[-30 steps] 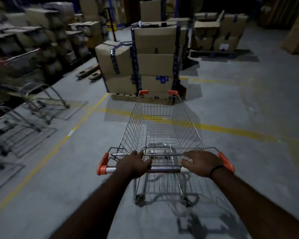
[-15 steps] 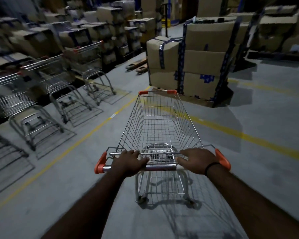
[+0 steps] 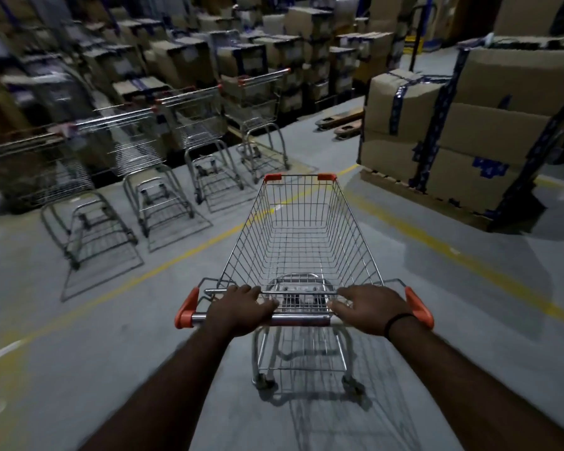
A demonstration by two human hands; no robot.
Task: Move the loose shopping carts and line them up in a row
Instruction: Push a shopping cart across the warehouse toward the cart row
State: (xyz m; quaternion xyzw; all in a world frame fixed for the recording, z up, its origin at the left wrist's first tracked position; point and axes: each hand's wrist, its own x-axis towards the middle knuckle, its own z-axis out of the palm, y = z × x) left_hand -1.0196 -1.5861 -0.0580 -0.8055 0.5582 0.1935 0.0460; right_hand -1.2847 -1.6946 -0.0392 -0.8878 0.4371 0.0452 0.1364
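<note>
Your left hand [image 3: 241,309] & right hand [image 3: 368,309]: fingers curled round chrome handle bar [image 3: 302,319] of silver wire shopping cart w/ orange corner caps [image 3: 302,229], centre frame, front end over yellow floor line [image 3: 163,265]. Row of parked wire carts [image 3: 189,125] side by side, upper left, blurred. Strapped cardboard boxes [image 3: 469,131] upper right.

Both arms stretched forward, bare forearms coming in from the bottom corners. Palm down, left hand [image 3: 241,310] curls its fingers over handle [image 3: 302,319], left of middle. Same for right hand [image 3: 368,309] on the right part, thumb pointing inward. Black band [image 3: 398,322] on right wrist. Hands apart, roughly level.
</note>
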